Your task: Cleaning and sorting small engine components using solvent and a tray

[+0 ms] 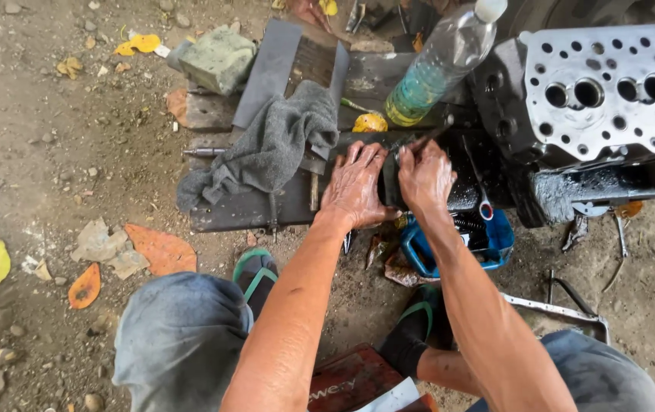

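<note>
My left hand [355,187] lies over a dark, greasy metal part [391,183] on a black board [243,207], fingers wrapped on its left side. On the same part's right side my right hand [424,177] presses down with closed fingers. A small thin tool seems to poke out above the right fingers; I cannot tell what it is. A grey rag [274,145] lies just left of my hands.
A big engine cylinder head [609,84] stands at the right. A plastic bottle [438,65] with greenish liquid leans behind my hands. A blue container [487,244] with springs sits below. Metal rods, a bracket [564,309], stones and leaves lie on the dirt.
</note>
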